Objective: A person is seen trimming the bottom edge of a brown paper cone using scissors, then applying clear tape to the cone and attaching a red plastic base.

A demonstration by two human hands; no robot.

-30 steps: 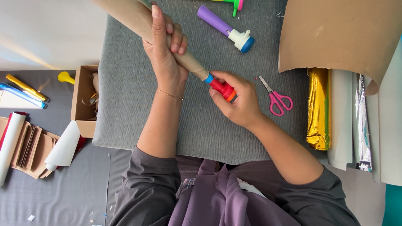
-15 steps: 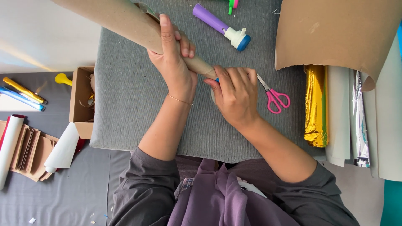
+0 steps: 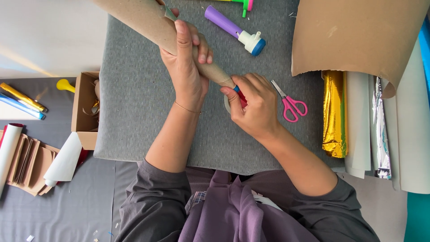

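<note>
An open brown cardboard box [image 3: 86, 110] sits at the left edge of the grey felt-covered bench [image 3: 134, 112]. The left hand [image 3: 186, 74] wraps its fingers tightly around the narrow end of a rolled brown paper cone [image 3: 148, 20] above mid-bench. Just beside it, the right hand [image 3: 253, 107] pinches a small red and blue cap [image 3: 239, 95] at the cone tip. Pink-handled scissors [image 3: 291, 105] lie to the right, then a gold foil roll [image 3: 334, 114]

Head cam — looks straight down, close.
</note>
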